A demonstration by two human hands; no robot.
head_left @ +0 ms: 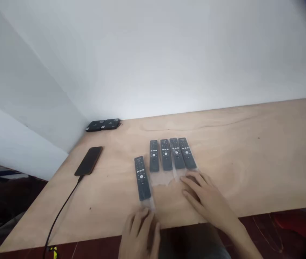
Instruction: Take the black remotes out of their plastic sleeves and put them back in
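Note:
Several dark remote controls in clear plastic sleeves lie side by side in a row, among them the leftmost one (154, 156) and the rightmost one (187, 154). Nearer to me and to the left, a separate remote control (142, 180) lies slightly slanted in its own sleeve. My left hand (140, 232) is at the near end of that sleeve, fingers spread over the table's front edge, fingertips at the plastic. My right hand (205, 196) rests with fingers extended and apart, its fingertips at the sleeve ends below the right-hand remotes. Neither hand is gripping a remote.
A phone (89, 161) lies on the wooden table (109, 208), with a black cable (63, 212) running from it over the front edge. Two flat black boxes (111, 124) sit in the back left corner against the white wall (169, 57).

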